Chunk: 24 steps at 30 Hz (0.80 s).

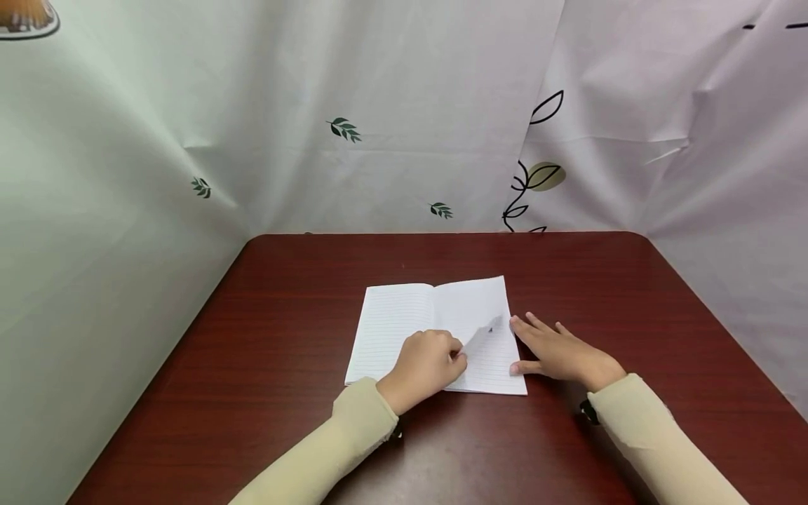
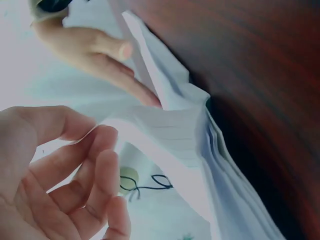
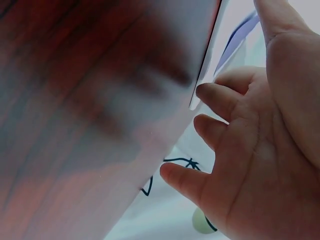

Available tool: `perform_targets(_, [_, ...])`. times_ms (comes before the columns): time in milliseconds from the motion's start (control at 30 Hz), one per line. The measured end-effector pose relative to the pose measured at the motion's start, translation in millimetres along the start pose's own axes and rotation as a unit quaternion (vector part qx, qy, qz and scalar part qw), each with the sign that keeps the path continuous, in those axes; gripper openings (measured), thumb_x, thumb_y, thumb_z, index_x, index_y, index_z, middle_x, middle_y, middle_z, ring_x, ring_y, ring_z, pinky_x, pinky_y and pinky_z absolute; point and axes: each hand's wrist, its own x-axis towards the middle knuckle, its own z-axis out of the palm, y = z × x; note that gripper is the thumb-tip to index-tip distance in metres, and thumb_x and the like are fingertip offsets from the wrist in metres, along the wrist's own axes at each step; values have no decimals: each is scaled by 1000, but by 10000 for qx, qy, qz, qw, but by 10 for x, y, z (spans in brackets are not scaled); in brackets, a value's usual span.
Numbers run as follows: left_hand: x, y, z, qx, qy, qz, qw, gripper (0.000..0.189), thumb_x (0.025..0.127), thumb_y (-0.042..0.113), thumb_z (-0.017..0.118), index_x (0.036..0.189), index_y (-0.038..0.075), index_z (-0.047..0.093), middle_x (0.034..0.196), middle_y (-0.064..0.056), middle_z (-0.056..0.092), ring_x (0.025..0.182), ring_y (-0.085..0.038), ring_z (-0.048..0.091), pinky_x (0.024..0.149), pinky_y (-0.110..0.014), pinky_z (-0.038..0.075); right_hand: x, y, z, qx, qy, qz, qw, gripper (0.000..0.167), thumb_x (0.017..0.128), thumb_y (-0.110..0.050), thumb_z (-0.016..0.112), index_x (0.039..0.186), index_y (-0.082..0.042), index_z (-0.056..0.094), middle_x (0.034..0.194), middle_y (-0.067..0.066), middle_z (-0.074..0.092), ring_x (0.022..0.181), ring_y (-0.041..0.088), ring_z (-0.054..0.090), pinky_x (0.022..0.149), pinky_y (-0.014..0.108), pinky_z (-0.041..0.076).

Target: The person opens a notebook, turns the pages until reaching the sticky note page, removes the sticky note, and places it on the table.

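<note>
An open lined notebook (image 1: pixel 435 333) lies mid-counter (image 1: pixel 284 315). The left hand (image 1: pixel 424 366) pinches a lifted page in curled fingers; the right hand (image 1: pixel 558 351) rests flat, fingers straight, at the notebook's right edge.

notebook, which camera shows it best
The head view: the whole open notebook lies on the table, left hand on its pages, right hand at its right edge. The left wrist view shows only lifted pages up close; the right wrist view, a blurred edge.
</note>
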Motion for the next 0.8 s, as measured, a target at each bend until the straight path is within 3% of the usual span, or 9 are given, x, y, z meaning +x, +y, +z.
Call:
perform_targets(100, [6,-68,-78,-1036,-86,-604,9927,18,79,17,66,61,14,67,58,8,58,48,-2,41,45,-19,32,-2,-20,-3,31,-39,-74,10000,87,84,-53,62,148,-2,32,154,18,32,142,46,20,104,72,18])
perform_targets(200, [9,-152,-133,-1931,-95,-1070,9753,31,79,16,68,53,10,53,50,9,45,47,-2,35,43,-18,28,1,-39,-2,24,-104,-134,9999,85,85,-53,61,149,-5,32,154,17,32,142,47,19,104,72,18])
perform_targets(300, [2,-253,-160,-2532,-24,-1406,9572,37,78,16,69,51,9,46,48,10,36,48,-2,32,44,-17,27,4,-50,2,43,-142,-176,9997,86,84,-54,61,149,-6,32,155,16,31,142,47,18,104,72,17])
perform_targets(467, [-21,-410,-233,-2984,32,-1986,9336,34,77,19,71,52,9,51,49,9,40,50,-4,36,48,-20,30,12,-40,14,47,-129,-221,9997,88,83,-56,61,149,-6,32,155,15,31,143,47,18,103,73,17])
perform_targets(633, [-44,-552,-307,-3432,-4,-2421,9075,15,79,18,72,69,8,69,54,6,57,52,-6,49,52,-24,38,22,-39,26,33,-120,-258,9996,88,83,-56,61,149,-6,32,155,15,31,143,47,18,103,73,17])
perform_targets(800, [-77,-704,-361,-3417,41,-2585,9036,15,80,16,71,70,6,67,59,4,59,55,-7,51,55,-25,39,32,-51,28,62,-122,-282,9995,88,83,-54,62,149,-5,32,155,15,31,143,47,18,103,74,16])
